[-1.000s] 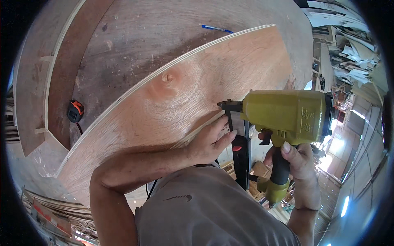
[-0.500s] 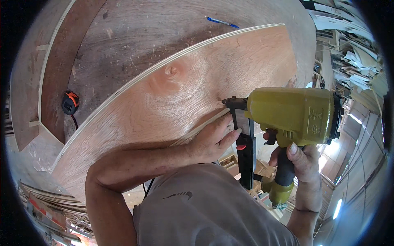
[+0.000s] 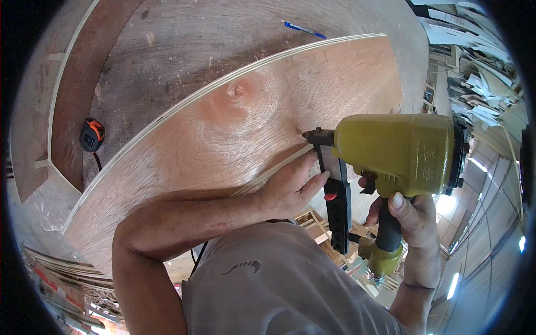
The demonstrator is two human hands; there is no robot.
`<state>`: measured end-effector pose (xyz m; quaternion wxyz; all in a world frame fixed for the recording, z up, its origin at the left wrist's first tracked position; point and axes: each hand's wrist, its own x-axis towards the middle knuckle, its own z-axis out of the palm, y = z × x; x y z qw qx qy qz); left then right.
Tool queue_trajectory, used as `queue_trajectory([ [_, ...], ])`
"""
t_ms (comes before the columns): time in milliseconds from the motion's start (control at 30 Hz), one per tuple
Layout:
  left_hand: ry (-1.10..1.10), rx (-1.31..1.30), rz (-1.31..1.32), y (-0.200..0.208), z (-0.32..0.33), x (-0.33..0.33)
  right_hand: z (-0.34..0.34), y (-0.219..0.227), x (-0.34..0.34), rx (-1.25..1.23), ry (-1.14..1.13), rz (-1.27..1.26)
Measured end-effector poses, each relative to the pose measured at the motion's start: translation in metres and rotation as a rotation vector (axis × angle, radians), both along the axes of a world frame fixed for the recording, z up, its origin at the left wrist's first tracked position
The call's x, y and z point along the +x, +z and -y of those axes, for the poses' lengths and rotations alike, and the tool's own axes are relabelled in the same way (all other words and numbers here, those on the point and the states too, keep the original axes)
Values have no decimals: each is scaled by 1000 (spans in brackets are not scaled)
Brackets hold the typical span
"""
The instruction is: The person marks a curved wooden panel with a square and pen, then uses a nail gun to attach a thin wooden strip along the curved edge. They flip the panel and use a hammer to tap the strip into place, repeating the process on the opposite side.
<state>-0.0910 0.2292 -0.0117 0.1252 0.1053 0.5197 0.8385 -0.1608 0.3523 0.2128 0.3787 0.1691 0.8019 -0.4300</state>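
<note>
A large light plywood panel [image 3: 212,139] lies across a darker wooden worktop [image 3: 184,50]. My left hand [image 3: 287,187] presses a thin pale wood strip [image 3: 279,166] against the panel's near edge, fingers wrapped around it. My right hand [image 3: 410,215] grips the handle of a yellow-green pneumatic nail gun [image 3: 399,153]. The gun's black nose touches the panel edge just above my left fingers, and its black magazine hangs down between both hands.
An orange and black tape measure [image 3: 91,134] sits on the worktop at the left. A blue pen [image 3: 304,29] lies at the far side of the worktop. Stacked wood offcuts [image 3: 474,61] crowd the right, and timber pieces [image 3: 61,273] lie low at the left.
The nail gun and both hands have stayed at the panel's edge; the view has shifted slightly, with the tape measure drifting left and down in the picture.
</note>
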Motion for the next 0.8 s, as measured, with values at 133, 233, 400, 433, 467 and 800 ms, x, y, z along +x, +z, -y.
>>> queue_trajectory([
  [133, 12, 28, 39, -2, -5, 4, 0, -1, -2, -2, 11, 0],
  [233, 16, 39, 66, 1, -3, 4, -2, -2, -2, 16, 31, 12],
  [400, 87, 138, -26, 5, -2, -1, 3, 5, -2, 4, 55, -54],
  [433, 99, 109, -56, 4, -3, -1, 4, 5, -3, 5, 56, -66],
  [467, 112, 81, -86, 3, -4, -2, 4, 6, 1, 13, 42, -69],
  [800, 15, 14, 65, 3, 3, 21, 11, 6, 13, 87, 59, -54],
])
